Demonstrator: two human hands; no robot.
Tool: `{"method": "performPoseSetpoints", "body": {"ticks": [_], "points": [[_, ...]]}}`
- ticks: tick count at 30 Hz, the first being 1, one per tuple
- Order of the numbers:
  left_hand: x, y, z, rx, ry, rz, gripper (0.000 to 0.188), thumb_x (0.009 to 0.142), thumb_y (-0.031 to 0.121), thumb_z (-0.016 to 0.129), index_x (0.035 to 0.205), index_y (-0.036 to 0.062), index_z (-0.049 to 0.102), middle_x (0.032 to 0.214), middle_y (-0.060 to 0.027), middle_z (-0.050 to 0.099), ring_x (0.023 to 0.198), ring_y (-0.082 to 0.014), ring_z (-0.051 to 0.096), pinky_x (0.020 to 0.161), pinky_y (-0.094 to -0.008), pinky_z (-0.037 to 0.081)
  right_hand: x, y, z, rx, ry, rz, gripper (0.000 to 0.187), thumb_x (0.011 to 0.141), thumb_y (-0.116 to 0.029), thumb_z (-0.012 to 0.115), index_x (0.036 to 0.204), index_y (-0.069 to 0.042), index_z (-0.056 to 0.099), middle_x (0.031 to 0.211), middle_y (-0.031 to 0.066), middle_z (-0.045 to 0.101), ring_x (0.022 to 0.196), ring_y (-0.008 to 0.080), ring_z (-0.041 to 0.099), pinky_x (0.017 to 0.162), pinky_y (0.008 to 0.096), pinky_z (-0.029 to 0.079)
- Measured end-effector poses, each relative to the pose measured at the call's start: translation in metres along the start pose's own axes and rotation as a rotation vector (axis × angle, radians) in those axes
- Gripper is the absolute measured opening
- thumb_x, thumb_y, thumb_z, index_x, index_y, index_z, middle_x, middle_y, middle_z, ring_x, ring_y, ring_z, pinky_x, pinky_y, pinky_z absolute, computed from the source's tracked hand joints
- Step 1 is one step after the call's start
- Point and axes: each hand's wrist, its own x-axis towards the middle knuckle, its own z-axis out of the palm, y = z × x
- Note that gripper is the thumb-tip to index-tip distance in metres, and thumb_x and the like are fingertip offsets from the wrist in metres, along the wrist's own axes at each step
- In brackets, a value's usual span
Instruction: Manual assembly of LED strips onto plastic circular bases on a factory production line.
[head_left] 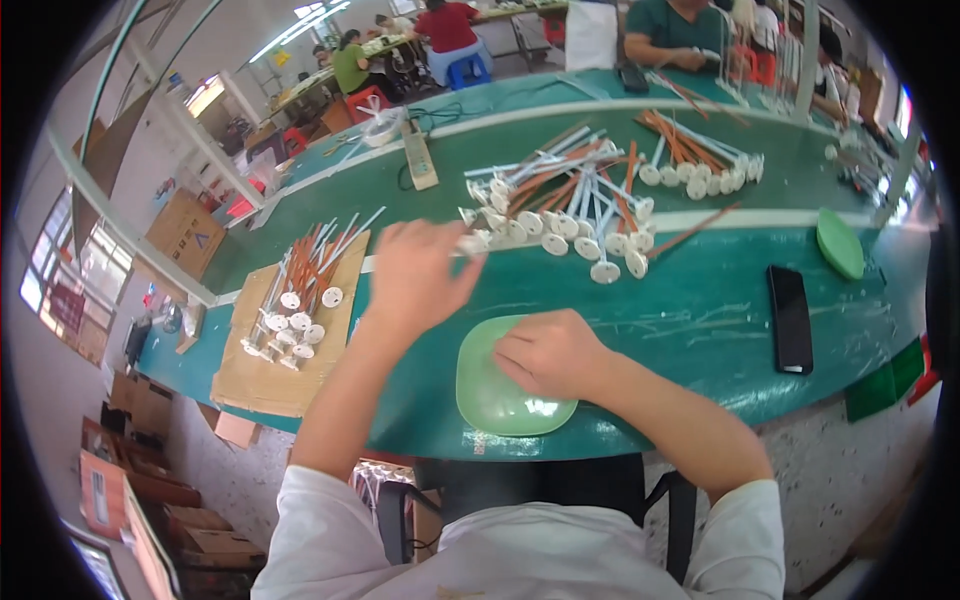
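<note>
Head view, seated at a long green tabletop. Left hand is extended forward, fingers closed around the end of one white disc-ended rod at the near edge of the loose pile of rods; the piece is partly covered by the fingers, so the exact grip cannot be told. The pile lies in the middle of the tabletop, just beyond the left hand: white sticks with round white discs at one end, mixed with orange-brown sticks, discs mostly toward the near side. Right hand rests knuckles-up, fingers curled under, on the light green plate at the near edge of the tabletop; whether it holds anything beneath the fingers cannot be told. To the left, a sheet of cardboard overhangs the tabletop edge and carries a smaller sorted batch of rods, discs toward the near end, well apart from the main pile. A second heap of rods lies farther back on the right. A black phone lies flat to the right of the plate, and a second green plate sits beyond it near the right edge. A power strip lies at the far left of the tabletop. Other people sit at benches in the background.
</note>
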Motion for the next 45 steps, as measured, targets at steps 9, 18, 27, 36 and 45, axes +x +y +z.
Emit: {"method": "performPoseSetpoints", "body": {"ticks": [9,18,27,36,45], "points": [[-0.043,0.028,0.004,-1.594,-0.027,-0.668,0.026,0.095,0.015,0.063,0.114,-0.0025,0.062,0.092,-0.01,0.069,0.081,-0.0153,0.067,0.075,-0.0306,0.054,0.031,-0.005,-0.02,-0.07,0.65,-0.046,0.039,0.063,-0.007,0.083,0.099,-0.002,0.068,0.087,0.0084,0.068,0.074,0.0257,0.065,0.064,0.0339,0.056],[-0.066,0.033,0.046,-2.138,-0.194,-0.443,0.042,0.102,0.027,0.05,0.124,-0.0076,0.056,0.119,-0.0167,0.064,0.11,-0.0254,0.063,0.098,-0.0431,0.049,0.02,0.009,-0.015,0.058,0.519,0.004,0.025,0.066,-0.002,0.08,0.09,0.0,0.072,0.087,0.0113,0.071,0.078,0.0271,0.068,0.066,0.0322,0.055],[-0.071,0.03,0.043,-2.089,-0.235,-0.36,0.039,0.105,0.022,0.046,0.125,-0.01,0.056,0.122,-0.0192,0.062,0.113,-0.0294,0.062,0.1,-0.0452,0.05,0.024,-0.001,-0.011,0.003,0.541,0.025,0.03,0.06,0.005,0.074,0.09,0.001,0.072,0.08,0.0101,0.071,0.068,0.0231,0.068,0.057,0.0289,0.054],[-0.07,0.03,0.043,-2.192,-0.27,-0.538,0.039,0.104,0.025,0.047,0.122,-0.0079,0.059,0.118,-0.0202,0.065,0.109,-0.0308,0.065,0.095,-0.0424,0.052,0.02,0.006,-0.016,0.186,0.392,0.132,0.02,0.072,0.005,0.072,0.092,0.001,0.072,0.086,0.0111,0.072,0.08,0.0267,0.069,0.068,0.0322,0.055],[-0.064,0.029,0.035,-2.048,-0.204,-0.557,0.037,0.103,0.022,0.051,0.126,-0.0062,0.057,0.117,-0.0202,0.065,0.106,-0.0291,0.066,0.093,-0.0391,0.053,0.023,-0.002,-0.012,0.045,0.51,0.223,0.023,0.072,0.0,0.075,0.094,-0.002,0.071,0.087,0.0101,0.071,0.072,0.0233,0.067,0.06,0.0319,0.054]]}}
